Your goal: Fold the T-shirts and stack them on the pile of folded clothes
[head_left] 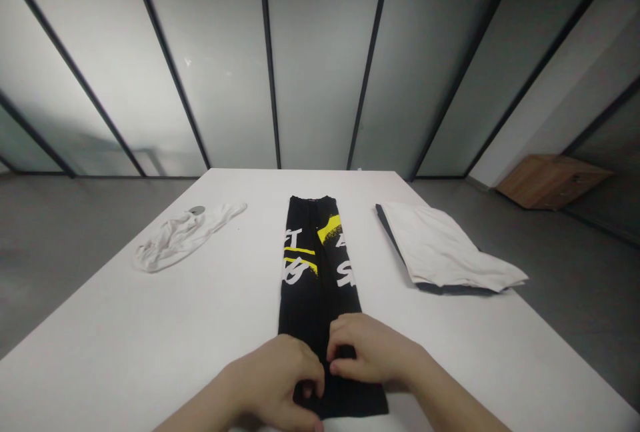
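A pair of black trousers with white lettering and yellow print lies lengthwise on the white table, waistband at the far end. Over the near part of the legs, my left hand has its fingers bent down toward the cloth. Its thumb is apart from them, near the hem. Higher up, my right hand rests at the right side of the legs, fingers curved and a small gap left between fingertips and thumb. Neither hand shows a fold of cloth lifted in it.
On the left of the white table lies a crumpled white cloth beside a small grey round thing. A flat stack of white and dark cloth overhangs the right edge. Frosted panels and a wooden cabinet stand beyond.
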Demonstrator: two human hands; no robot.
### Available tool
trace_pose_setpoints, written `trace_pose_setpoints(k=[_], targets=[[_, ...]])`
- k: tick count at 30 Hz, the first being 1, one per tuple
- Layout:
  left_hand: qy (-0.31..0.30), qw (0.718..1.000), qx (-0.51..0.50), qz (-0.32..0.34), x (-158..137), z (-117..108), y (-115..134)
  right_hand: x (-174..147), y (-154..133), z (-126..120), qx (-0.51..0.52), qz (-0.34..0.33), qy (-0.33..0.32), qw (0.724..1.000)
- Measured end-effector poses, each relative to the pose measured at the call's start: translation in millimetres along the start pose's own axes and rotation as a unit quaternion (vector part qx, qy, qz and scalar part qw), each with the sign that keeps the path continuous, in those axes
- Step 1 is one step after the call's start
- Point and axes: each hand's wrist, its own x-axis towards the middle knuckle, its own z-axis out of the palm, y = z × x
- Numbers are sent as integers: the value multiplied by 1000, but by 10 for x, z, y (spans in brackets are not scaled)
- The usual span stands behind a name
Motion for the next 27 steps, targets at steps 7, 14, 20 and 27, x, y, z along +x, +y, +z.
trace_pose_setpoints(k=[7,14,20,27], targets=[[234,958,103,-129,4,-155,-236,68,275,69,-49,72,214,973],[198,942,195,-188,6,27,-515,104,491,263,-121,159,114,973],[273,931,142,-198,94,-42,-531,175,510,195,-72,162,180,967],[510,827,-194,-139,780,-656,-901,844,896,-176,-21,131,289,948]])
